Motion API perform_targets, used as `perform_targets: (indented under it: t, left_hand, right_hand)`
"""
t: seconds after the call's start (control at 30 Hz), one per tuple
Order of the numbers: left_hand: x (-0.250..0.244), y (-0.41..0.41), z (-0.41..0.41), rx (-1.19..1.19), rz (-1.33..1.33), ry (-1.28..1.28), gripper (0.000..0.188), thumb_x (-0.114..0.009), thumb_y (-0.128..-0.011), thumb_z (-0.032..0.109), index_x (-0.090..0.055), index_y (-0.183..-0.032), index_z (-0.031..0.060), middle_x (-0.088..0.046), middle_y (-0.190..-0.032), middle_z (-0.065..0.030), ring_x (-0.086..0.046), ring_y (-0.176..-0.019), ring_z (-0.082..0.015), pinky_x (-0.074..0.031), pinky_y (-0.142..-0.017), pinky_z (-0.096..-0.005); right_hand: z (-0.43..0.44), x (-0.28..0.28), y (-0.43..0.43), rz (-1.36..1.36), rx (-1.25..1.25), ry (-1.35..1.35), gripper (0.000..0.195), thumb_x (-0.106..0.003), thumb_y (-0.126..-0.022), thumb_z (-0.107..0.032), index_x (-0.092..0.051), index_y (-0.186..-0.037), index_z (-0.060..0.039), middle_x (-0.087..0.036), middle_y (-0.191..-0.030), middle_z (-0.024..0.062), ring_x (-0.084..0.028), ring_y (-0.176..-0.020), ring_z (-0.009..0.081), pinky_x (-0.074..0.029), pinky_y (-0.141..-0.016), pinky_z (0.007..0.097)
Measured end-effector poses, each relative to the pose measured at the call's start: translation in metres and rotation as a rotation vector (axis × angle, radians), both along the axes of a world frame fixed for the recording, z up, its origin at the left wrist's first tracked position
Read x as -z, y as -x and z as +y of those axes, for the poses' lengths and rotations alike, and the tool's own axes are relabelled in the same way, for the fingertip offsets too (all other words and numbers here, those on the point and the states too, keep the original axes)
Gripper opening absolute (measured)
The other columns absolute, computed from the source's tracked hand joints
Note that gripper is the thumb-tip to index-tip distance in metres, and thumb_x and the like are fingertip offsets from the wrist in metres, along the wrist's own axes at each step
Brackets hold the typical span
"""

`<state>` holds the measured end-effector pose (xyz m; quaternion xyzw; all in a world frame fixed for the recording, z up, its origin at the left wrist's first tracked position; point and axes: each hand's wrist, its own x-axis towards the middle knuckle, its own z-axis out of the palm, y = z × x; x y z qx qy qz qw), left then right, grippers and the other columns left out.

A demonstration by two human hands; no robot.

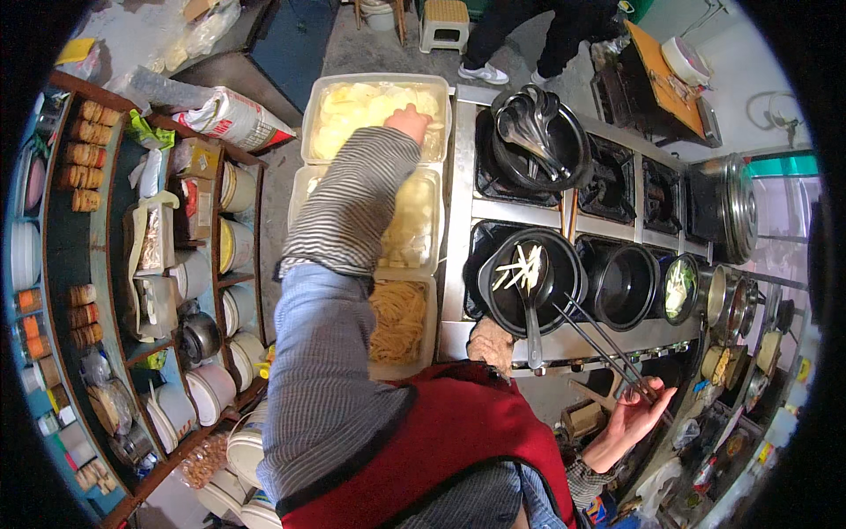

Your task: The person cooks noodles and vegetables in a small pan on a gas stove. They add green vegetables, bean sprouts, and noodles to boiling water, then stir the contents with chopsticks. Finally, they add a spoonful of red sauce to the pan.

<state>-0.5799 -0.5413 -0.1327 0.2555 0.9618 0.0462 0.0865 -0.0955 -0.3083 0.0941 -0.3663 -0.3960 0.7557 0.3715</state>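
Observation:
My left hand point(410, 123) reaches into a plastic tub point(310, 109) of pale yellow slices, perhaps potato. Its fingertips are among the slices, and what they hold is not clear. My right hand point(634, 416), at the lower right, holds long dark chopsticks point(598, 340), whose tips point at the rim of a black pot point(568, 291). Inside that pot, a metal ladle point(533, 330) bears pale strips point(525, 266). Below the first tub are a second tub point(420, 225) of pale pieces, partly hidden by my sleeve, and a third with brownish strips point(396, 321).
A steel gas range point(462, 205) carries a pot with several ladles point(529, 129), an empty-looking black pot point(624, 287) and a small pot with greens point(677, 287). Shelves with buckets point(210, 395) line the left. A person point(555, 40) stands beyond the range, near a stool point(444, 23).

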Motion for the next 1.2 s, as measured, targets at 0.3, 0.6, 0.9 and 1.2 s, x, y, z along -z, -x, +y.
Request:
perform_targets:
  t: [0.3, 0.6, 0.9, 1.2]
  left_hand:
    - [-0.080, 0.027, -0.046, -0.040, -0.370, -0.463, 0.025, -0.057, -0.072, 0.011, -0.064, -0.095, 0.0092, -0.063, -0.076, -0.0112, -0.059, -0.070, -0.0175, -0.047, -0.067, -0.0314]
    - [-0.062, 0.034, -0.046, -0.345, -0.424, -0.500, 0.029, -0.058, -0.073, 0.016, -0.062, -0.097, 0.0025, -0.063, -0.079, -0.0153, -0.061, -0.066, -0.0200, -0.049, -0.059, -0.0314]
    - [-0.079, 0.023, -0.080, -0.652, -0.536, -1.039, 0.022, -0.053, -0.079, 0.008, -0.056, -0.100, -0.0002, -0.060, -0.088, -0.0063, -0.059, -0.071, -0.0171, -0.051, -0.058, -0.0287]
    - [-0.193, -0.070, -0.005, -0.334, -0.779, -1.190, 0.023, -0.056, -0.082, 0.011, -0.056, -0.101, -0.0017, -0.060, -0.090, -0.0072, -0.060, -0.076, -0.0151, -0.052, -0.061, -0.0256]
  right_hand:
    - [0.008, 0.020, 0.008, 0.076, -0.096, 0.028, 0.035, -0.045, -0.089, -0.035, -0.056, -0.082, -0.0023, -0.060, -0.074, 0.0046, -0.045, -0.047, 0.0120, -0.038, -0.045, 0.0232]
    - [0.004, 0.021, 0.016, -0.018, 0.061, 0.052, 0.036, -0.043, -0.089, -0.037, -0.053, -0.079, -0.0051, -0.053, -0.063, 0.0022, -0.042, -0.043, 0.0093, -0.035, -0.040, 0.0215]
    - [0.018, 0.031, -0.006, 0.051, 0.005, 0.085, 0.032, -0.047, -0.088, -0.035, -0.056, -0.082, -0.0053, -0.057, -0.068, 0.0014, -0.044, -0.047, 0.0081, -0.037, -0.042, 0.0208]
    - [0.037, 0.049, -0.036, 0.080, -0.016, 0.069, 0.033, -0.041, -0.091, -0.034, -0.053, -0.085, -0.0038, -0.053, -0.074, 0.0043, -0.049, -0.060, 0.0106, -0.039, -0.051, 0.0212]
